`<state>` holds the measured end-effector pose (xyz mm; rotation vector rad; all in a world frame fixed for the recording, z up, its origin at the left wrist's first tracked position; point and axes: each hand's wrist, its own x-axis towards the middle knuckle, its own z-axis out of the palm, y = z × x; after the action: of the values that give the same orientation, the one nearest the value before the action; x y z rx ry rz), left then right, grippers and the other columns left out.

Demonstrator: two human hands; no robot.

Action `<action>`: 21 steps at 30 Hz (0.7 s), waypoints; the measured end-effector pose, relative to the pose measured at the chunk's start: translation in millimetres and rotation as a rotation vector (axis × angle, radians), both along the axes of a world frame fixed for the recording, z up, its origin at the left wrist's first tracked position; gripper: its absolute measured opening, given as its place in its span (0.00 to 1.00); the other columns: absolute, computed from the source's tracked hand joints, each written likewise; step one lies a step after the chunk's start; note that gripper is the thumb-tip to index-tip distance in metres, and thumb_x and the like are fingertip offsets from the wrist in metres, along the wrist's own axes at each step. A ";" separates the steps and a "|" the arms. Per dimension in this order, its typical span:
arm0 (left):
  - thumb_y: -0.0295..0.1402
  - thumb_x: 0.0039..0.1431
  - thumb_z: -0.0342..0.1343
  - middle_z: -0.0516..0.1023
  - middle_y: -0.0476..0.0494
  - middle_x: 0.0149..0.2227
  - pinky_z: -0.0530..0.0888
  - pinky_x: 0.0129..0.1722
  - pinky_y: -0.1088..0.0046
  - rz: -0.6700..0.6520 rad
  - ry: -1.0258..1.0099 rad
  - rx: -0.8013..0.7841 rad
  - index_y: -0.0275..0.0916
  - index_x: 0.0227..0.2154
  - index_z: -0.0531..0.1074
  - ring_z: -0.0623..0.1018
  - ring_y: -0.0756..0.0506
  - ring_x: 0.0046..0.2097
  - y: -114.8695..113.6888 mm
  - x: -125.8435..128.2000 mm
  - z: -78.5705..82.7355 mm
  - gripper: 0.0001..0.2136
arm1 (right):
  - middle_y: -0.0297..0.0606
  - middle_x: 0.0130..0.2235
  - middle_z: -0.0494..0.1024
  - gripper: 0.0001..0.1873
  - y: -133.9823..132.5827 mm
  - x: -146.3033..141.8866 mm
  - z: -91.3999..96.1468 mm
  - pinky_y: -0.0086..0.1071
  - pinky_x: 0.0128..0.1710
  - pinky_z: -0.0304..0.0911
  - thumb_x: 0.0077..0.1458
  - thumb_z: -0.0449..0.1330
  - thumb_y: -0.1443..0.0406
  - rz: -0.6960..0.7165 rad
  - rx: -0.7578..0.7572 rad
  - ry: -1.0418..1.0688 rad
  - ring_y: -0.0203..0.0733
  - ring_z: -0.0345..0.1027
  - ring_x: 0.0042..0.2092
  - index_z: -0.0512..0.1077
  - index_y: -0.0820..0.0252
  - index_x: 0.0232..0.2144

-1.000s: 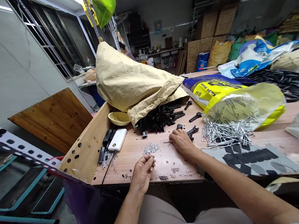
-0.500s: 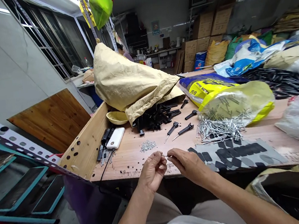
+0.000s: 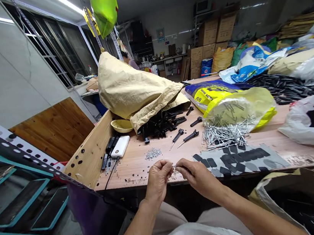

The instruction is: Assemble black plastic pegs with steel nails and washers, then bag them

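Close together at the table's near edge, my left hand (image 3: 159,179) and my right hand (image 3: 197,173) meet at their fingertips. My right hand pinches a thin metal rod (image 3: 174,166), of which only a short bit shows. My left thumb and fingers are pressed together at the rod's other end; whatever small piece they hold is hidden. Just beyond lies a pile of tiny metal nuts (image 3: 153,154). Two black plastic parts with rods sticking out, one nearer (image 3: 176,139) and one beside it (image 3: 188,138), lie past my hands. Loose metal rods (image 3: 223,136) spill from a yellow bag (image 3: 259,106).
A beige sack (image 3: 136,89) spills black parts (image 3: 161,126). At left are a white power bank (image 3: 120,146) with a cable, a yellow bowl (image 3: 122,126) and a wooden side board (image 3: 91,149). Black pads lie on a grey sheet (image 3: 274,152); an open bag (image 3: 262,192) stands below right.
My left fingers have closed further over the rod's end, and less of the rod shows between my hands. The view has shifted slightly.
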<state>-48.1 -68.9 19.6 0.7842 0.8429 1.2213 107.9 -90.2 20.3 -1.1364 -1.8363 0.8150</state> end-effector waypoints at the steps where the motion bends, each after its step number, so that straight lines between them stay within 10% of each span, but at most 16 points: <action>1: 0.35 0.42 0.70 0.72 0.51 0.21 0.64 0.27 0.80 0.001 0.040 0.039 0.35 0.22 0.74 0.68 0.55 0.25 -0.3 -0.1 -0.6 0.11 | 0.30 0.23 0.68 0.16 0.5 1.1 0.0 0.27 0.23 0.55 0.63 0.50 0.52 0.053 -0.146 0.114 0.33 0.60 0.23 0.67 0.57 0.32; 6: 0.35 0.46 0.67 0.74 0.49 0.22 0.64 0.28 0.77 -0.061 0.242 0.148 0.35 0.26 0.78 0.67 0.53 0.26 -2.0 -3.8 -3.1 0.08 | 0.23 0.20 0.63 0.25 3.3 5.5 -6.7 0.22 0.12 0.39 0.51 0.59 0.43 0.223 -0.622 0.476 0.24 0.46 0.14 0.63 0.58 0.29; 21: 0.39 0.46 0.67 0.72 0.50 0.19 0.59 0.21 0.78 -0.046 0.266 0.048 0.35 0.22 0.73 0.66 0.54 0.20 0.8 4.6 -2.4 0.12 | 0.28 0.21 0.64 0.18 -0.4 3.7 -18.7 0.27 0.24 0.51 0.62 0.52 0.52 -0.009 -0.165 0.203 0.32 0.55 0.24 0.67 0.57 0.28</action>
<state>-43.4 -68.1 17.1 1.0156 1.0082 1.1144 111.6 -90.5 1.5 -1.1185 -1.6192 1.0524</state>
